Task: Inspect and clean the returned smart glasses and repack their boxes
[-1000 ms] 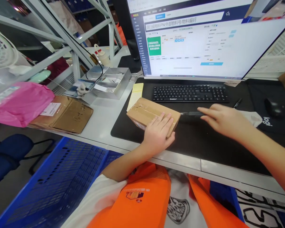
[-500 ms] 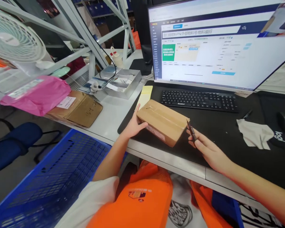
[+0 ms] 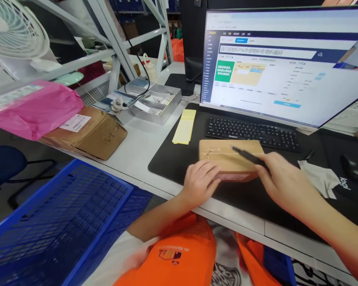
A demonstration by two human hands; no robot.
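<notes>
Since half a second ago the cardboard box (image 3: 229, 159) has come down flat on the black mat (image 3: 176, 159) on the table (image 3: 137, 147), just before the keyboard (image 3: 252, 133). My left hand (image 3: 200, 180) curls its fingers against the near corner. My right hand (image 3: 283, 180) pinches a pen-like tool (image 3: 249, 157) lying over the top. Shelving (image 3: 113, 39) and a fan (image 3: 14, 31) stand to the left. The monitor (image 3: 286, 67) is cut off and its text is unreadable.

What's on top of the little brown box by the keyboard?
A dark pen held in the right hand points across the top of the box. The left hand holds its near edge, hiding that corner.
</notes>
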